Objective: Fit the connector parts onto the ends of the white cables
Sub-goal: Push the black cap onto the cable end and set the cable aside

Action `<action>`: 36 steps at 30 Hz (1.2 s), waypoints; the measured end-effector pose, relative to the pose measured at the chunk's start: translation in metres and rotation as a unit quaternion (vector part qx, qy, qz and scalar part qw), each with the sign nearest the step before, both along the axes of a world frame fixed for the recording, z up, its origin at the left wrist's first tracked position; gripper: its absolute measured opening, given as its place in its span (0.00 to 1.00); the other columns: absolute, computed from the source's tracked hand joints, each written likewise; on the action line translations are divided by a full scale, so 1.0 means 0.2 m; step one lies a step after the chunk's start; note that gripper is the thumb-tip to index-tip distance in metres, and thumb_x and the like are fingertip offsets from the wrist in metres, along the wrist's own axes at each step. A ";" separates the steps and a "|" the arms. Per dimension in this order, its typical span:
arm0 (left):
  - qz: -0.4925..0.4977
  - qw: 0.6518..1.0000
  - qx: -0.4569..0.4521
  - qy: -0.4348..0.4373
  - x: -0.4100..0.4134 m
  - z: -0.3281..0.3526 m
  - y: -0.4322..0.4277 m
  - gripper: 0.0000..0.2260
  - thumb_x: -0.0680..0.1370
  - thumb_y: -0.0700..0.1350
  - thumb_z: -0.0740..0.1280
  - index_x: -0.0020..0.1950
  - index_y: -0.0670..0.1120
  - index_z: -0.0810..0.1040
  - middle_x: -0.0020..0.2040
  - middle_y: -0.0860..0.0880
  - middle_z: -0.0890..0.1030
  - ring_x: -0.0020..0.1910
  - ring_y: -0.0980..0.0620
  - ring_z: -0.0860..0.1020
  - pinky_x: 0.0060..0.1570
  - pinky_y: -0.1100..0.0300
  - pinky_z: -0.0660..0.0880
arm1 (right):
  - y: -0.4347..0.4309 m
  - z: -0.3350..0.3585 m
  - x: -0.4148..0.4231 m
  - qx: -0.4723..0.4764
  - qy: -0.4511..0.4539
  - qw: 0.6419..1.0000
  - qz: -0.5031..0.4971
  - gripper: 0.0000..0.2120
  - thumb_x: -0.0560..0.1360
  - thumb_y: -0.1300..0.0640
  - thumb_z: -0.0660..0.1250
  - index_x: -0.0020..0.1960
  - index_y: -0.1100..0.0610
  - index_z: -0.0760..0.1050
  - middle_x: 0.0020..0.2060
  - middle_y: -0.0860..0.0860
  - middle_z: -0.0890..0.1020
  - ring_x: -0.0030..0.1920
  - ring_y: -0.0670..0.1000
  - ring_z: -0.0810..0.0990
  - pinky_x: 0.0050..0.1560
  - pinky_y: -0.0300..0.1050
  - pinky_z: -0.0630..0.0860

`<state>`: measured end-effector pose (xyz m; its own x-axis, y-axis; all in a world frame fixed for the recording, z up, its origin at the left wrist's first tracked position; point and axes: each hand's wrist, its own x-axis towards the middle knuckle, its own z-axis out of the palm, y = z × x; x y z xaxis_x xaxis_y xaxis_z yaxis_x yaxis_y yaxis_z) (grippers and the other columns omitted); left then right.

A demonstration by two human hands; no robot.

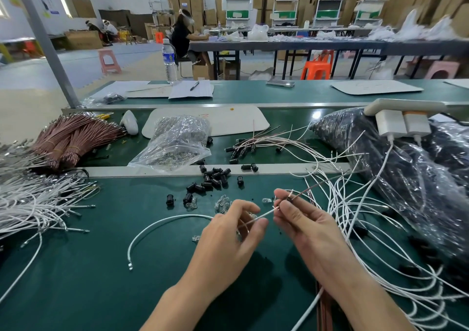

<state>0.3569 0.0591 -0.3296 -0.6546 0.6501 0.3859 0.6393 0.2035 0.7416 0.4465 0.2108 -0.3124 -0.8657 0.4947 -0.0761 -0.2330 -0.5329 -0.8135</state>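
Note:
My left hand [232,231] pinches the end of a white cable [162,222] that curves left across the green mat to a metal tip near the front. My right hand [302,221] pinches a small dark connector part [289,199] with a brown wire running up and right from it. The white cable's tip points at that part, just short of my right fingers. Loose black connector caps [215,177] and clear plastic pieces [223,203] lie just beyond my hands.
White cables [38,203] are heaped at the left and more [368,216] at the right. Brown wire bundles [73,140], a clear bag of parts [175,142] and a big dark bag [406,173] lie beyond. A person sits at a far table.

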 end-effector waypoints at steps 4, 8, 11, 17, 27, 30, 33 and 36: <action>0.022 0.999 -0.013 0.033 -0.01 0.00 -0.01 0.07 0.80 0.60 0.61 0.49 0.59 0.73 0.45 0.63 0.80 0.49 0.59 0.75 0.47 0.65 0.71 | -0.01 -0.02 0.00 0.003 -0.009 1.000 0.023 0.14 0.65 0.62 0.73 0.50 0.58 0.87 0.43 0.55 0.86 0.41 0.48 0.85 0.45 0.38 0.81; 0.022 0.997 -0.003 0.069 0.02 0.02 0.00 0.09 0.79 0.62 0.60 0.53 0.61 0.74 0.45 0.63 0.80 0.47 0.58 0.74 0.46 0.67 0.71 | -0.05 -0.03 0.00 0.056 -0.014 0.997 0.057 0.19 0.64 0.54 0.80 0.55 0.55 0.86 0.48 0.56 0.86 0.49 0.50 0.85 0.49 0.40 0.81; 0.007 0.999 0.021 0.029 0.01 0.03 -0.01 0.10 0.79 0.63 0.62 0.54 0.62 0.76 0.46 0.64 0.80 0.49 0.57 0.76 0.48 0.66 0.71 | -0.03 -0.03 0.00 0.072 -0.012 0.997 0.029 0.27 0.56 0.47 0.86 0.54 0.49 0.85 0.50 0.56 0.86 0.50 0.52 0.85 0.50 0.43 0.82; -0.006 0.999 0.049 -0.019 0.00 0.02 0.01 0.06 0.79 0.57 0.66 0.49 0.57 0.79 0.43 0.62 0.82 0.45 0.55 0.79 0.47 0.59 0.75 | -0.05 -0.01 0.00 0.116 -0.031 0.992 0.033 0.20 0.66 0.42 0.78 0.54 0.51 0.86 0.53 0.55 0.86 0.53 0.52 0.86 0.46 0.41 0.81; -0.004 1.000 0.014 -0.015 0.00 0.02 0.01 0.10 0.77 0.62 0.60 0.53 0.59 0.74 0.44 0.61 0.81 0.43 0.56 0.79 0.45 0.51 0.77 | -0.06 -0.01 0.01 0.145 -0.072 0.986 0.034 0.20 0.71 0.40 0.71 0.56 0.51 0.85 0.52 0.55 0.87 0.51 0.52 0.85 0.42 0.40 0.80; -0.010 1.000 0.008 -0.011 0.00 0.02 0.01 0.08 0.79 0.60 0.60 0.52 0.58 0.73 0.43 0.61 0.80 0.43 0.55 0.79 0.45 0.49 0.77 | -0.06 -0.02 0.00 0.165 -0.062 0.983 0.058 0.26 0.66 0.36 0.77 0.57 0.50 0.85 0.52 0.55 0.87 0.51 0.52 0.86 0.43 0.40 0.80; -0.005 1.000 -0.007 0.007 0.01 0.03 0.00 0.08 0.79 0.61 0.59 0.52 0.59 0.72 0.44 0.63 0.80 0.44 0.55 0.78 0.45 0.51 0.77 | -0.06 -0.03 0.00 0.179 -0.052 0.982 0.041 0.27 0.63 0.36 0.79 0.56 0.51 0.85 0.51 0.54 0.87 0.49 0.50 0.86 0.42 0.39 0.80; 0.007 1.000 -0.010 0.023 0.01 0.04 0.00 0.11 0.77 0.64 0.57 0.51 0.59 0.72 0.45 0.63 0.79 0.45 0.56 0.77 0.46 0.54 0.76 | -0.04 -0.02 0.00 0.111 -0.032 0.993 -0.003 0.19 0.67 0.42 0.77 0.52 0.53 0.86 0.47 0.54 0.87 0.43 0.49 0.85 0.39 0.39 0.80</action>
<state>0.3584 0.0584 -0.3219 -0.6454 0.6493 0.4023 0.6694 0.2271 0.7073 0.4458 0.2032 -0.3167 -0.8592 0.5113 -0.0192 -0.1802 -0.3375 -0.9239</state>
